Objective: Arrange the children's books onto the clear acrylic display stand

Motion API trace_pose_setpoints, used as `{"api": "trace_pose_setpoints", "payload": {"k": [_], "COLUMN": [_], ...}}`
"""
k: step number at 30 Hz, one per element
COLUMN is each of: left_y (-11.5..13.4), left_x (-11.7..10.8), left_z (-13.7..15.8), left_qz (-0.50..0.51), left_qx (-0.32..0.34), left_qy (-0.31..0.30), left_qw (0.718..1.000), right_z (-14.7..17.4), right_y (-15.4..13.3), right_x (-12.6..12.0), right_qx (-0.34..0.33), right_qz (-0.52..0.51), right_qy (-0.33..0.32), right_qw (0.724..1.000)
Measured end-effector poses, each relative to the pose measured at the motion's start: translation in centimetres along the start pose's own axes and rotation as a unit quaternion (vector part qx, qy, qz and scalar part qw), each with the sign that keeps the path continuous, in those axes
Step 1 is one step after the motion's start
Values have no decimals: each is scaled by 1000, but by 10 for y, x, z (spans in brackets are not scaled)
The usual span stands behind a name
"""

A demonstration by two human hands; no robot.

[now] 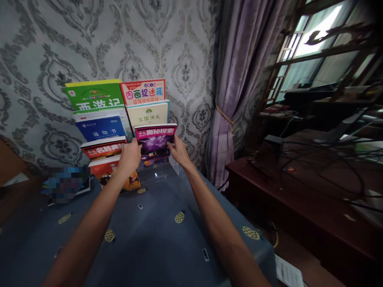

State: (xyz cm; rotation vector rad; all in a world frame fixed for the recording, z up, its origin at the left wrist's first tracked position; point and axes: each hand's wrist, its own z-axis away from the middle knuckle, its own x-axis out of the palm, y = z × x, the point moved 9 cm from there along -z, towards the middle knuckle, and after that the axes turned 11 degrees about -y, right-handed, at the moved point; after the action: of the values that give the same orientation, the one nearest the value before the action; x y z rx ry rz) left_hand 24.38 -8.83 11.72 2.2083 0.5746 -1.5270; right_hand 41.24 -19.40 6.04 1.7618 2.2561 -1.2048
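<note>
My left hand (131, 153) and my right hand (177, 150) hold a purple-and-pink book (155, 142) by its two sides, fingers closed on the edges. The book stands upright in the right column of a clear tiered rack (158, 174). Behind it rise a cream book (149, 114) and a pink-red book (143, 91). Left of my hands, the other column holds a green book (95, 95), a blue booklet (103, 128), a red book (104, 148) and an orange book (103, 169). My left wrist partly covers the orange one.
A blue tablecloth with pineapple prints (155, 239) lies under the rack. A small pile of books (67, 185) sits at the left. Patterned wallpaper and a tied purple curtain (224, 91) stand behind. At right is a dark red desk (299, 191) with tangled cables.
</note>
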Motion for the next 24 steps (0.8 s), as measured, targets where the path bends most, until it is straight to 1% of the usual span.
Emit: {"api": "trace_pose_setpoints", "payload": {"k": [5,9,13,19,24], "left_y": [6,10,11,10,6], "left_x": [4,7,9,15,32], "left_z": [-1,-3,-3,-3,-6], "left_qz": [-39,-41,-29,29,111], "left_qx": [-23,-34,-42,-70,-93], "left_qy": [-46,-53,-54,-49,-45], "left_qw": [998,997,997,996,988], "right_z": [2,4,6,6,6], "right_y": [6,8,11,17,17], "right_x": [4,9,11,14,15], "right_qx": [7,19,46,90,102], "right_qz": [23,36,56,82,93], "right_qy": [-7,-28,-45,-60,-66], "right_qw": [1000,999,996,991,988]}}
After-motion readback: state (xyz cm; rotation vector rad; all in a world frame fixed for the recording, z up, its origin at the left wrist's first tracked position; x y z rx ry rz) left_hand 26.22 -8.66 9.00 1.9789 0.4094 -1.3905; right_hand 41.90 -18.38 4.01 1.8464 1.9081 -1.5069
